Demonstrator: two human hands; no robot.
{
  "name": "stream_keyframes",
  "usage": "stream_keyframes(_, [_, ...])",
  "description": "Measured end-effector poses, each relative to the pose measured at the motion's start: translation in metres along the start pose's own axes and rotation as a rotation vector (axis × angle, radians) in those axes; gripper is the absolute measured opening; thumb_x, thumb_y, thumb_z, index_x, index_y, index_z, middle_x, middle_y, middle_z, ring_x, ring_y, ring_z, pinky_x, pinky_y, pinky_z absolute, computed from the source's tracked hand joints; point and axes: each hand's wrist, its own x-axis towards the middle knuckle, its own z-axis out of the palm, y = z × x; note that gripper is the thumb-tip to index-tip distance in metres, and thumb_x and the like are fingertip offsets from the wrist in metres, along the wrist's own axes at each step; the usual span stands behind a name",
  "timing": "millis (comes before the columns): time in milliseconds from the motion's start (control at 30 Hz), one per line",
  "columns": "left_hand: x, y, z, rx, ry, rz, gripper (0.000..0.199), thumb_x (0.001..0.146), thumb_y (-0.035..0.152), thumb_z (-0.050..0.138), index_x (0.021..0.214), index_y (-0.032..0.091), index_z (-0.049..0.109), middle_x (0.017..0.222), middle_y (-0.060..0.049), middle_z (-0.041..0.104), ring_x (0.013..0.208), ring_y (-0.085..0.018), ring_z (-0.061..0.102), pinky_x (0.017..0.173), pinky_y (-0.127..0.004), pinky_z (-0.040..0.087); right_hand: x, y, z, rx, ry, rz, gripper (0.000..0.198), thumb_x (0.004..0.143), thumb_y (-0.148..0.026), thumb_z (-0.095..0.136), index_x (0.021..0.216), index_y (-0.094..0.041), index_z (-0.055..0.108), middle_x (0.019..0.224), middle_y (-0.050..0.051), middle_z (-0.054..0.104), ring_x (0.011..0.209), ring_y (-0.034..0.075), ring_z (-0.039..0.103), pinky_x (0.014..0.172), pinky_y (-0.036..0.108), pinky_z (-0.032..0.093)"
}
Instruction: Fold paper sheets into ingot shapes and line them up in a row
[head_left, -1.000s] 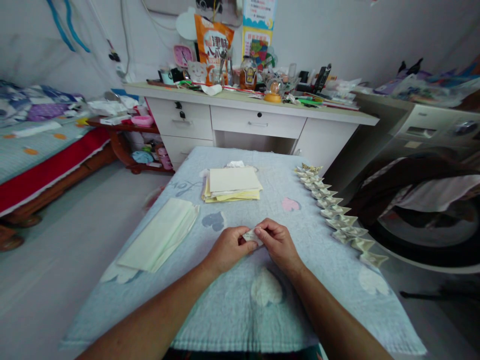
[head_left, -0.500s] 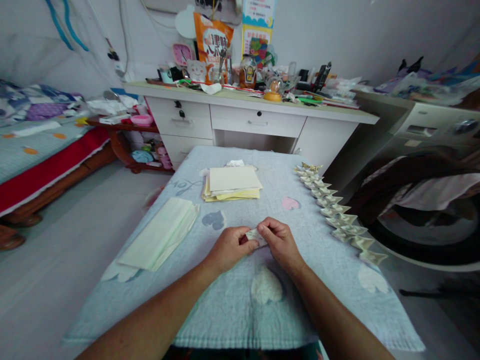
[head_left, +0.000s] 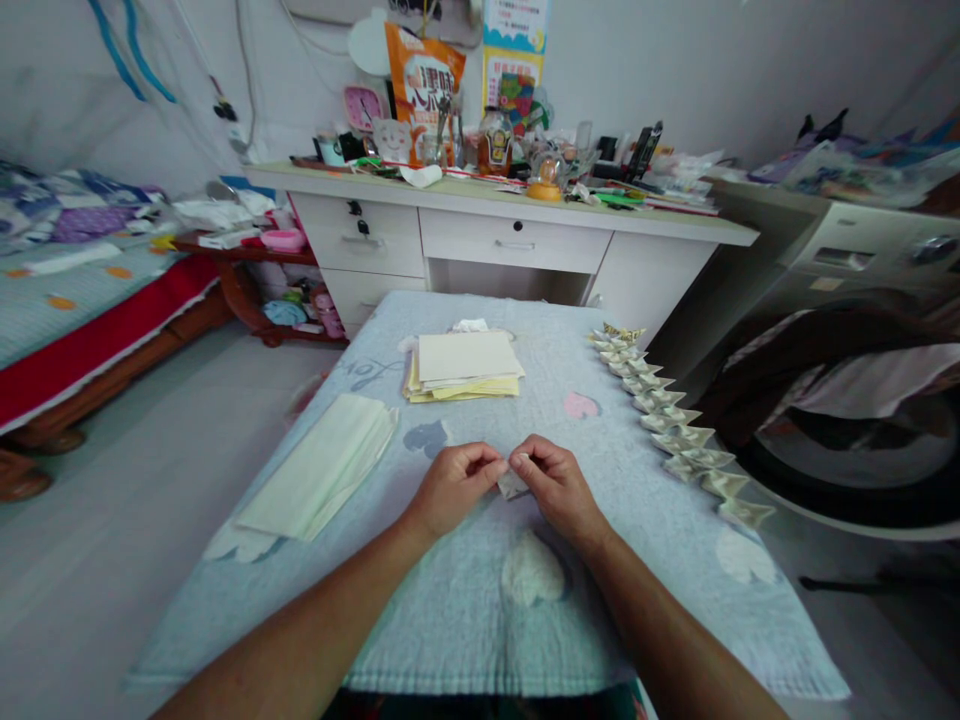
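Observation:
A small folded piece of paper [head_left: 511, 486], pale with faint markings, is pinched between my two hands above the cloth. My left hand [head_left: 459, 486] grips its left upper edge with thumb and forefinger. On the opposite side, my right hand [head_left: 556, 488] pinches it the same way, and its fingers hide part of the paper. Along the table's right edge runs a row of several folded paper pieces [head_left: 679, 437] with pointed ends, set closely one behind another. A stack of cream and yellow paper sheets [head_left: 469, 360] lies beyond my hands.
Folded pale green paper [head_left: 319, 470] lies on the left of the cloth-covered table [head_left: 420, 620]. Behind stands a white desk [head_left: 517, 240] crowded with jars, a clock and a snack bag. A washing machine [head_left: 840, 250] is at right, a bed [head_left: 97, 310] at left.
My left hand has shifted its grip from the paper's lower left side up to its top edge. The fingertips of both hands are now closer together, and more of the paper shows below them.

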Motion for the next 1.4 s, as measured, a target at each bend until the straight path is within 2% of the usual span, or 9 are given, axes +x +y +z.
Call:
stream_keyframes(100, [0.000, 0.000, -0.002, -0.035, 0.014, -0.009, 0.027, 0.084, 0.037, 0.058, 0.072, 0.013, 0.064, 0.060, 0.002, 0.057, 0.058, -0.010, 0.052, 0.056, -0.020, 0.040, 0.000, -0.002, 0.001, 0.081, -0.025, 0.048, 0.027, 0.084, -0.042, 0.061, 0.074, -0.017, 0.060, 0.062, -0.003, 0.049, 0.057, 0.010, 0.044, 0.054, 0.022, 0.035])
stream_keyframes(267, [0.000, 0.000, -0.005, -0.048, 0.113, -0.027, 0.025, 0.082, 0.036, 0.061, 0.073, 0.014, 0.067, 0.058, 0.002, 0.061, 0.056, -0.010, 0.054, 0.055, -0.020, 0.041, 0.001, 0.000, 0.000, 0.189, -0.088, 0.102, 0.027, 0.081, -0.043, 0.064, 0.082, -0.017, 0.057, 0.068, -0.002, 0.053, 0.060, 0.010, 0.047, 0.057, 0.022, 0.036])
stream_keyframes(467, [0.003, -0.002, -0.005, -0.086, 0.174, -0.040, 0.023, 0.082, 0.034, 0.060, 0.073, 0.014, 0.065, 0.058, 0.002, 0.058, 0.055, -0.009, 0.052, 0.054, -0.019, 0.040, 0.003, 0.013, -0.001, 0.124, -0.073, 0.120, 0.032, 0.084, -0.045, 0.059, 0.071, -0.017, 0.052, 0.059, -0.005, 0.045, 0.053, 0.008, 0.037, 0.052, 0.021, 0.030])
stream_keyframes(667, [0.005, -0.006, 0.002, -0.189, 0.170, -0.003, 0.013, 0.080, 0.026, 0.061, 0.089, 0.017, 0.058, 0.071, 0.003, 0.059, 0.059, -0.009, 0.053, 0.055, -0.018, 0.041, 0.005, 0.017, 0.000, -0.016, -0.037, 0.127, 0.027, 0.083, -0.042, 0.058, 0.072, -0.018, 0.052, 0.059, -0.005, 0.046, 0.053, 0.009, 0.041, 0.051, 0.021, 0.031])
stream_keyframes(800, [0.005, -0.010, 0.001, -0.024, 0.115, 0.021, 0.009, 0.084, 0.025, 0.055, 0.084, 0.017, 0.059, 0.071, 0.002, 0.058, 0.063, -0.010, 0.055, 0.059, -0.020, 0.042, 0.004, 0.017, 0.000, -0.158, 0.033, 0.067, 0.017, 0.081, -0.031, 0.059, 0.092, -0.022, 0.048, 0.061, -0.007, 0.047, 0.052, 0.010, 0.044, 0.050, 0.021, 0.031])
stream_keyframes(967, [0.003, -0.008, 0.000, 0.283, 0.104, 0.096, 0.014, 0.084, 0.019, 0.051, 0.090, 0.019, 0.064, 0.085, -0.002, 0.066, 0.077, -0.015, 0.060, 0.072, -0.025, 0.045, 0.001, 0.012, -0.004, -0.441, -0.005, -0.011, 0.002, 0.084, -0.022, 0.051, 0.082, -0.021, 0.050, 0.064, -0.004, 0.051, 0.058, 0.012, 0.047, 0.058, 0.023, 0.034])
stream_keyframes(1167, [0.001, -0.006, 0.000, 0.562, 0.015, 0.161, 0.019, 0.085, 0.015, 0.047, 0.092, 0.019, 0.065, 0.091, -0.004, 0.065, 0.091, -0.019, 0.058, 0.084, -0.033, 0.044, -0.001, 0.008, -0.011, -0.683, -0.096, -0.108, 0.025, 0.069, -0.008, 0.051, 0.089, -0.019, 0.058, 0.078, 0.001, 0.058, 0.080, 0.018, 0.050, 0.076, 0.029, 0.035])
stream_keyframes(1300, [-0.002, -0.006, -0.004, 0.654, 0.041, 0.209, 0.021, 0.082, 0.015, 0.053, 0.097, 0.020, 0.068, 0.107, -0.008, 0.059, 0.103, -0.022, 0.052, 0.093, -0.038, 0.042, -0.002, 0.006, -0.013, -0.797, -0.148, -0.102, 0.025, 0.066, -0.011, 0.056, 0.089, -0.020, 0.061, 0.087, 0.003, 0.056, 0.087, 0.020, 0.047, 0.080, 0.033, 0.032])
stream_keyframes(1400, [-0.002, -0.006, -0.010, 0.649, -0.044, 0.241, 0.028, 0.079, 0.010, 0.052, 0.100, 0.020, 0.068, 0.104, -0.006, 0.060, 0.102, -0.022, 0.052, 0.093, -0.037, 0.042, -0.003, 0.004, -0.014, -0.808, -0.161, -0.100, 0.024, 0.070, -0.017, 0.061, 0.094, -0.021, 0.062, 0.095, 0.004, 0.055, 0.093, 0.022, 0.045, 0.082, 0.034, 0.032])
